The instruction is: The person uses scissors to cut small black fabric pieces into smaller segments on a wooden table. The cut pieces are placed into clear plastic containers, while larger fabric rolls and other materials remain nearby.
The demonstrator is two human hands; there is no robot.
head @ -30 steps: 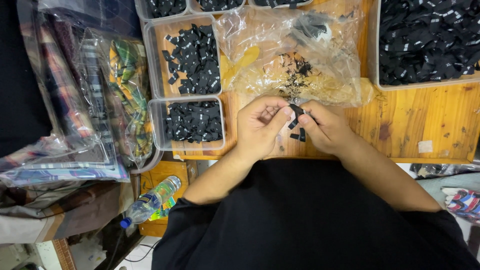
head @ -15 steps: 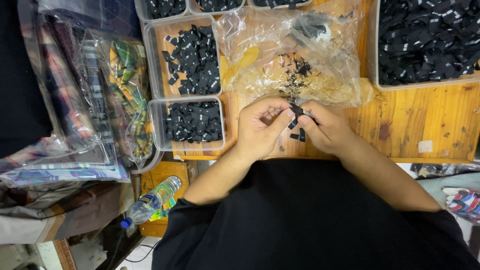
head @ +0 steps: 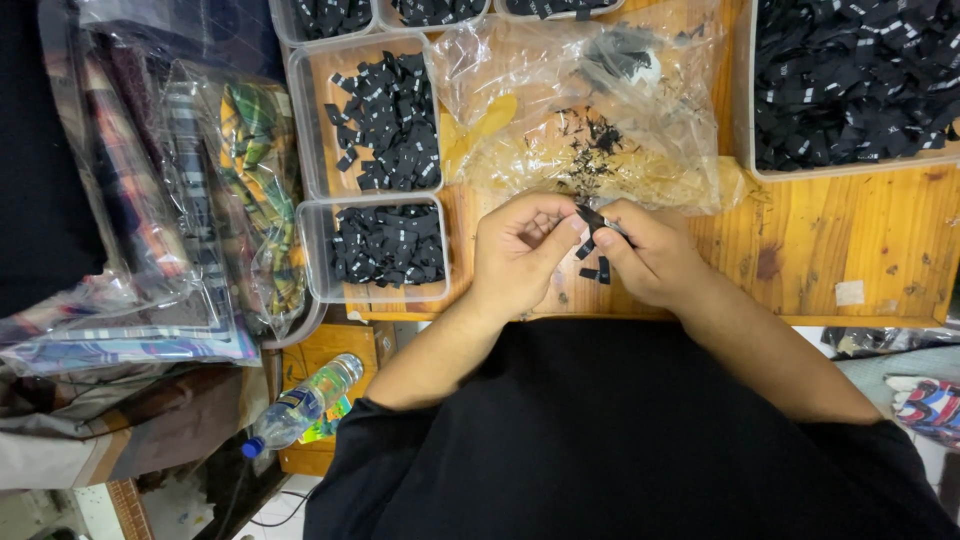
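Both hands' fingers (head: 575, 226) pinched one small black label (head: 590, 217); clear trays (head: 312, 255) on the bench (head: 850, 250) held black labels.

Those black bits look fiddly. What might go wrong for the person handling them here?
The small black fabric label pinched between the left hand and right hand might slip out. The loose black labels beneath lie near the wooden table edge and may get knocked off.

i see two trays (head: 372, 245) left of my hands (head: 590, 250) on the worktop (head: 850, 250), plastic bag (head: 590, 120) behind them, bottle (head: 300, 405) below left.
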